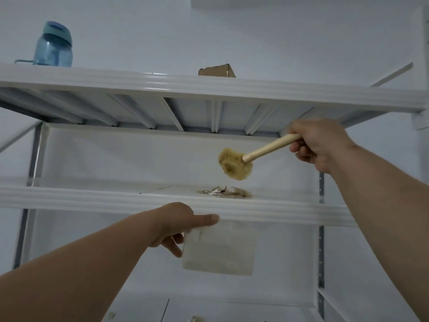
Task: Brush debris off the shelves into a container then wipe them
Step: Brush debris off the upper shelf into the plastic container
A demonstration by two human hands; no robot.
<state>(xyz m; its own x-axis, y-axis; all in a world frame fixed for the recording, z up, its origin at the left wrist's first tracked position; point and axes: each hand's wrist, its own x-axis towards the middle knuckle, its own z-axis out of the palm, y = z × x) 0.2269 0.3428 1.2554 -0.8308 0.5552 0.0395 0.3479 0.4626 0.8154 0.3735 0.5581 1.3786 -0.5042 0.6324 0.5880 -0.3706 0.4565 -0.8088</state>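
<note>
Right hand fingers curled round wooden-handled round bristle brush, above paper debris; left hand pinches translucent white container below the white metal shelf edge.

A white metal shelving unit stands against a plain white wall in cool, even light. A translucent blue water bottle and a brown cardboard box sit well apart on its upper tier. Perforated grey uprights carry the ribbed tiers.
</note>
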